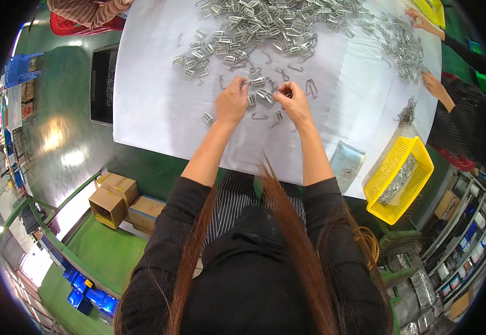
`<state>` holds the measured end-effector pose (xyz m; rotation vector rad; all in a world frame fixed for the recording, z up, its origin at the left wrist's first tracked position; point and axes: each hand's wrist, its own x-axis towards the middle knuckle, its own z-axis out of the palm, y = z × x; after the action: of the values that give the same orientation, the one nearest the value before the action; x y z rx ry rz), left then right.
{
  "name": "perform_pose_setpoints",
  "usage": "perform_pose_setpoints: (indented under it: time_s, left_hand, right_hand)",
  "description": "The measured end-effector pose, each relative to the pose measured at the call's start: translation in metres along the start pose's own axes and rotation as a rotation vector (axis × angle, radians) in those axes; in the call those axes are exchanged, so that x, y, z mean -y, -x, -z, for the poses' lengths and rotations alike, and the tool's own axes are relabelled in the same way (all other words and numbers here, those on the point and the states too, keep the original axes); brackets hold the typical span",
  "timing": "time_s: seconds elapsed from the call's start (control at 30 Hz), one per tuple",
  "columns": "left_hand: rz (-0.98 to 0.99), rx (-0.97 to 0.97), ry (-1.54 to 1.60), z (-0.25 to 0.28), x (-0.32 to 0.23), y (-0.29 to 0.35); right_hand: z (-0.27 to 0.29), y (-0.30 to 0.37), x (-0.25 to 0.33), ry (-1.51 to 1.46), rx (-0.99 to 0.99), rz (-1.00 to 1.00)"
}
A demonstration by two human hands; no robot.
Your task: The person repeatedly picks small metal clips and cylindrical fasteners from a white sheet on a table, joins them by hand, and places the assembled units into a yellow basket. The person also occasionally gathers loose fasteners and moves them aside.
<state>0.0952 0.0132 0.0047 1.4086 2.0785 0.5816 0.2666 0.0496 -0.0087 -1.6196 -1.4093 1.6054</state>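
Over the white-covered table, my left hand (232, 103) is closed in a pinch on a small metal buckle (257, 81) jutting from its fingertips. To its right, my right hand (295, 104) is pinched too, by another small metal piece; what its fingers grip is too small to make out. Between and below the hands lie several loose slotted buckles (251, 99) and bent wire hooks (260, 116). One buckle (208, 118) sits apart, left of my left wrist. Beyond my hands spreads a large heap of the same silvery buckles (260, 25).
A yellow basket (391, 209) with metal pieces stands at the table's right corner, beside a clear plastic bag (346, 162). At right, another person's hands (436, 89) touch a second pile (402, 47). Another person's sleeve (84, 12) shows top left. Cardboard boxes (112, 198) stand lower left.
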Motion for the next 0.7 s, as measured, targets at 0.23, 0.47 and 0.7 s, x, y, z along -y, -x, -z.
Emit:
perform_pose_setpoints:
  time_s: [0.23,0.47,0.7]
  left_hand:
    - [-0.263,0.019,-0.092,-0.02,0.012,-0.023]
    - [0.029,0.453,0.455,0.026,0.041,-0.037]
    - [0.206,0.863,1.263,0.071,0.042,-0.025]
  right_hand:
    - [-0.032,0.009,0.024,0.655,-0.141,-0.122]
    - [0.0,0.026,0.009,-0.25,-0.008,-0.152]
    - [-0.02,0.006,-0.006,0.38,-0.05,0.151]
